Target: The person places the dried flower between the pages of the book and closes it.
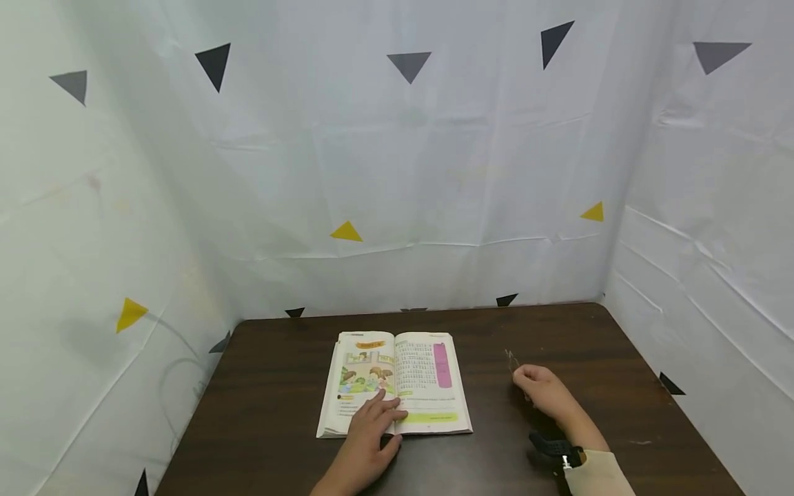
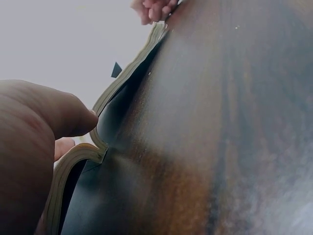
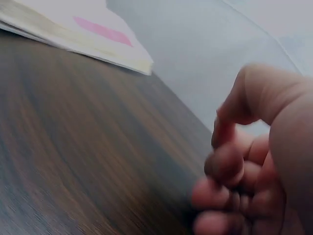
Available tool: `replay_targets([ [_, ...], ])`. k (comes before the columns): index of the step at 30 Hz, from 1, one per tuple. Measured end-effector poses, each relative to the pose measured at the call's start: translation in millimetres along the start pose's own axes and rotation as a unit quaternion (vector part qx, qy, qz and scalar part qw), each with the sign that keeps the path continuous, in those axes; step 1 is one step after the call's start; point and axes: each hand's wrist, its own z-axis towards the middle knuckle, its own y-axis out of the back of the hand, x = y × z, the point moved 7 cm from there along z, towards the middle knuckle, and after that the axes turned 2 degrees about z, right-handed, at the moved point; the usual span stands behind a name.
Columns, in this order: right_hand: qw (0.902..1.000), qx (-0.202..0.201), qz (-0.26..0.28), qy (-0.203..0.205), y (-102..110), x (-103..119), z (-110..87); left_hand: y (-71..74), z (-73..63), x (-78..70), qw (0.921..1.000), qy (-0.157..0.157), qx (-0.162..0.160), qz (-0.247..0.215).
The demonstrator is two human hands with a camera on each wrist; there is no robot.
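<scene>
An open book (image 1: 428,344) with colourful printed pages lies on the dark wooden table. My left hand (image 1: 370,430) rests on its lower middle, fingers extended across the pages near the fold. In the left wrist view the left thumb (image 2: 73,115) touches the book's lower page edge (image 2: 122,73). To the right of the book, my right hand (image 1: 546,393) has its fingers curled just above the table. A thin, wire-like item (image 1: 511,358) sticks out past its fingertips; its kind is too small to tell. In the right wrist view the fingers (image 3: 225,164) are bent and that item cannot be made out.
The brown table (image 1: 273,386) has rounded far corners. White curtains (image 1: 409,172) with black, grey and yellow triangles stand behind it and on both sides. A dark band (image 1: 552,446) is round the right wrist, beside a light sleeve (image 1: 598,475).
</scene>
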Motion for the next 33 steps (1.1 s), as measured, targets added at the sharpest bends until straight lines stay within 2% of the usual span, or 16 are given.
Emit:
replay_targets([
  [4,0.9987,-0.003,0.05,0.001,9.8,-3.9,2.2,2.5,2.4,-1.6,1.0,0.002,-0.002,-0.001],
  [9,0.9985,-0.022,0.05,-0.003,7.9,-2.5,4.4,5.0,4.3,-1.0,1.0,0.0,-0.007,-0.007],
  [11,0.9985,-0.042,0.034,-0.01,2.9,-3.0,2.5,2.2,1.4,0.5,0.9999,0.006,0.006,-0.013],
  [13,0.9961,-0.083,0.03,-0.002,-3.1,1.9,-1.9,-0.5,-1.0,0.4,0.9997,0.008,0.015,-0.015],
  [15,0.9893,-0.136,0.044,0.03,-13.8,13.2,-7.9,-1.7,-1.9,0.1,0.9997,0.006,0.017,-0.015],
  [17,0.9772,-0.184,0.055,0.09,-30.9,33.4,-15.3,-0.2,-1.0,-0.4,0.9998,0.004,0.012,-0.013],
  [19,0.9651,-0.202,0.076,0.148,-56.6,55.1,-23.9,1.7,-0.4,-0.2,0.9999,0.002,0.007,-0.012],
  [21,0.9619,-0.19,0.077,0.181,-85.7,75.5,-30.8,2.6,-0.6,0.7,1.0,0.002,0.004,-0.009],
  [23,0.966,-0.148,0.104,0.185,-113.9,94.3,-35.3,3.8,-0.7,0.4,1.0,0.001,0.001,-0.005],
  [25,0.9693,-0.094,0.155,0.167,-140.0,107.7,-36.4,4.5,-1.1,0.0,1.0,-0.002,-0.004,-0.002],
  [28,0.9641,-0.031,0.232,0.126,-173.0,114.4,-30.6,4.7,-1.8,-0.7,0.9999,-0.002,-0.011,-0.001],
  [30,0.9627,-0.018,0.247,0.109,-188.8,111.5,-24.1,4.0,-1.7,-0.2,0.9999,0.005,-0.016,-0.001],
  [33,0.9722,-0.036,0.214,0.087,-201.8,102.5,-15.7,4.0,-1.2,3.4,0.999,0.032,-0.031,0.007],
])
